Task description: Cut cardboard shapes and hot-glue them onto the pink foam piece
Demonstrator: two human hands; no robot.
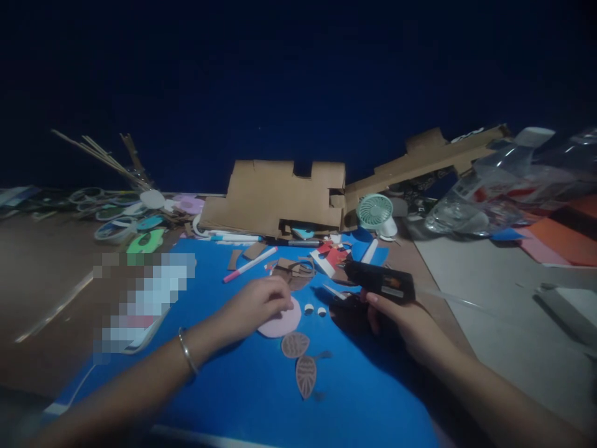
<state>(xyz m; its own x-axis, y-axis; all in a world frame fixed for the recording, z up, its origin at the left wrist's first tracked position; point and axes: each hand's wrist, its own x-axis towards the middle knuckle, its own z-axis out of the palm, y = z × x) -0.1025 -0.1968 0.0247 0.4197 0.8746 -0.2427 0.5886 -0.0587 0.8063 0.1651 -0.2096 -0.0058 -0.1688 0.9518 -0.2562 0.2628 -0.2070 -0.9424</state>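
Observation:
My right hand (pixel 402 322) grips a black glue gun (pixel 380 282), its nozzle pointing left over a blue paper sheet (pixel 261 392). My left hand (pixel 259 305), with a bracelet on the wrist, rests its curled fingertips on the top of a pink paper oval (pixel 282 325) lying on the sheet. Two small white dots (pixel 314 309) lie just right of the oval. Two brown leaf-shaped cutouts (pixel 301 361) lie below it. Brown paper scraps (pixel 293 269) sit just beyond my left hand.
A cut cardboard piece (pixel 275 196) stands at the back, with a long cardboard strip (pixel 429 158) to its right. A small green fan (pixel 375 213), a pink marker (pixel 249 264), tape rolls (pixel 116 227), sticks (pixel 102 155), plastic bags (pixel 508 186) and orange paper (pixel 564 239) surround the sheet.

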